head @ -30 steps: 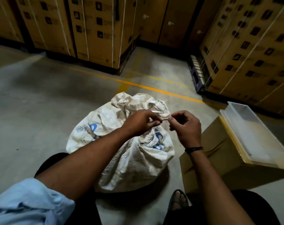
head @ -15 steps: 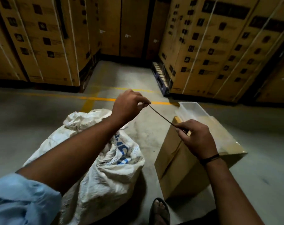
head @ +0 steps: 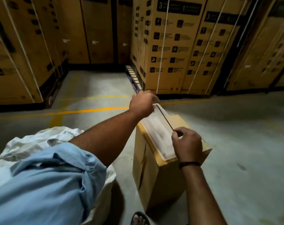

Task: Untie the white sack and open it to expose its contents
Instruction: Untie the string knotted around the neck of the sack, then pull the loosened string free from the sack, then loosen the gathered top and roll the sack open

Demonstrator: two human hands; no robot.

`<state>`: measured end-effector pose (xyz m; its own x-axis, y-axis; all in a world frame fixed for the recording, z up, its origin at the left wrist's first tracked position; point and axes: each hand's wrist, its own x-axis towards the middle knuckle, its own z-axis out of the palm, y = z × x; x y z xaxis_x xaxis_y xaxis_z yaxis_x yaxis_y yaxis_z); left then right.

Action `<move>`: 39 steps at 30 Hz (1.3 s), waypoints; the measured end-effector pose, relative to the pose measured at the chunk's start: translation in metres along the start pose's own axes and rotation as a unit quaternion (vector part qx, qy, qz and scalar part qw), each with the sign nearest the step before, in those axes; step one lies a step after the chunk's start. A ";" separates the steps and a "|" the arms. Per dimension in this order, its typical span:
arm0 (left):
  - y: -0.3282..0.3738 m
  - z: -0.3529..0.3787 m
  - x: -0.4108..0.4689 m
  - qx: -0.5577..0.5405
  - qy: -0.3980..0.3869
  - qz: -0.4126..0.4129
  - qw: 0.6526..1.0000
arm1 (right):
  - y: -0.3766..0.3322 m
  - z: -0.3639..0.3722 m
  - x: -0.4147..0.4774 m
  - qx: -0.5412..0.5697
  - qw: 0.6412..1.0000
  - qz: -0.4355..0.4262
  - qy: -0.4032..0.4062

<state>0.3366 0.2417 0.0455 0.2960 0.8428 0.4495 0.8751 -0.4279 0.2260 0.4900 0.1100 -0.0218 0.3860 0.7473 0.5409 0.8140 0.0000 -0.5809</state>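
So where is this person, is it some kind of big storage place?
Most likely a warehouse. Tall cardboard cartons bound with white straps are stacked in rows, some on a pallet, and a yellow line is painted across the bare concrete floor, like an aisle marking.

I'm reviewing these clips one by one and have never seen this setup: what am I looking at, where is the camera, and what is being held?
No machine here: a person works bare-handed, filmed by one wide-angle camera worn on the head, looking forward and down. The left hand and right hand each pinch one end of a thin dark tie, stretched taut between them. It hangs above a clear plastic tray resting on a cardboard box. The white sack sits on the concrete floor at lower left, partly hidden by the blue sleeve. Tall strapped cartons stand behind.
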 end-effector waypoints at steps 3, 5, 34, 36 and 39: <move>0.002 0.017 -0.009 0.044 -0.069 0.024 0.996 | -0.001 0.011 -0.001 -0.042 0.998 0.018 -0.033; 0.002 0.021 -0.016 0.051 -0.084 0.028 0.995 | -0.004 0.016 -0.002 -0.064 0.997 0.023 -0.047; -0.227 -0.143 -0.307 -0.034 -0.033 -0.252 0.967 | -0.221 0.119 -0.137 0.063 0.934 -0.236 -0.261; -0.244 -0.149 -0.329 -0.048 -0.018 -0.295 0.954 | -0.239 0.132 -0.160 0.061 0.919 -0.260 -0.290; -0.265 -0.138 -0.365 -0.074 0.015 -0.354 0.932 | -0.259 0.150 -0.185 0.036 0.903 -0.280 -0.324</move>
<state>-0.0566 0.0022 -0.0593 -0.3485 0.9226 0.1652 0.7841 0.1904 0.5907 0.1427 0.0714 -0.0628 -0.4321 0.8482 0.3063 0.7627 0.5249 -0.3777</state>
